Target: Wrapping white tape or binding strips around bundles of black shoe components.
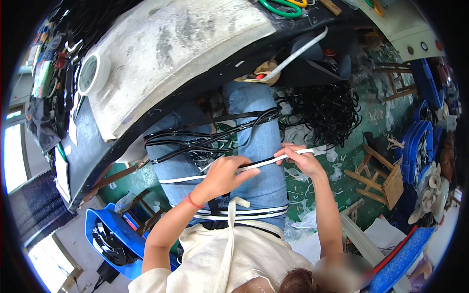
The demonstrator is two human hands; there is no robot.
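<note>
While the cream shirt (210, 251) and its hanging tie fill the nearest part of the view, narrow black-and-white bands (264, 212) lie across the top of the lap, over the blue jeans (266, 183). Just beyond them, above the thighs, a narrow white-and-black strip (266, 161) runs from one hand to the other. The right hand (302, 161) pinches it between thumb and fingers near the outer edge of the right thigh. At the left hand (223, 178), nearer the inner edges of the thighs, thumb and forefinger stand apart around the strip; whether the other fingers clamp it cannot be told.

The strip looks light and limp along its length, unlikely to break but apt to twist. Its black part has a sheen, so it may slide under a loose touch. A flat pinch with the thumb on its face and the fingertips behind should suit it best, with a second hold farther along to keep it straight.

Farther out, glossy black strips (217, 133) cross both thighs toward the knees, and a tangled black heap (325, 115) lies beyond the right thigh's outer edge. Past the knees, a pale slab (146, 63) covers much of the tabletop, with a white roll (103, 73) at the slab's left edge and green-handled scissors (283, 14) beyond its far right corner.
</note>
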